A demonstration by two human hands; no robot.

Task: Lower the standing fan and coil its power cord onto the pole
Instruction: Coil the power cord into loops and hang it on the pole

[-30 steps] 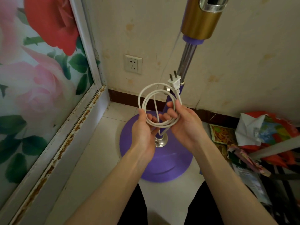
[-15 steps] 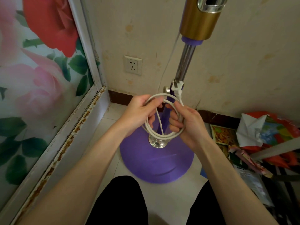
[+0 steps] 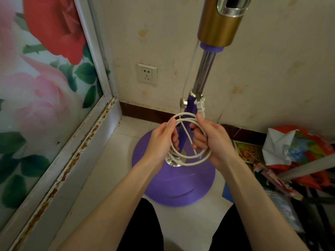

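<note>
Both hands have sunk a little since half a second ago, and the plug [image 3: 200,105] now sits lower, against the collar where the chrome pole [image 3: 204,73] enters its purple lower tube [image 3: 183,136].

Pale floor tiles [image 3: 108,174] meet a stained cream wall [image 3: 272,69] with a dark skirting strip. A white wall socket [image 3: 147,74] sits low on that wall. Along the floor's left edge runs a rusty white frame [image 3: 72,156] holding a panel printed with roses [image 3: 45,87]. Crumpled bags and packets [image 3: 299,145] lie heaped at the floor's right edge.

The fan's round purple base [image 3: 174,185] stands near the floor's back edge, the pole rising to a gold housing [image 3: 217,24].

The white power cord [image 3: 188,157] is gathered into a small coil of several loops, held in front of the lower tube, above the base. The left hand [image 3: 159,142] grips the coil's left side, fingers curled around the strands. The right hand [image 3: 215,142] holds the right side, fingers curled, thumb pointing up just below the plug. Whether the loops encircle the pole cannot be told.
</note>
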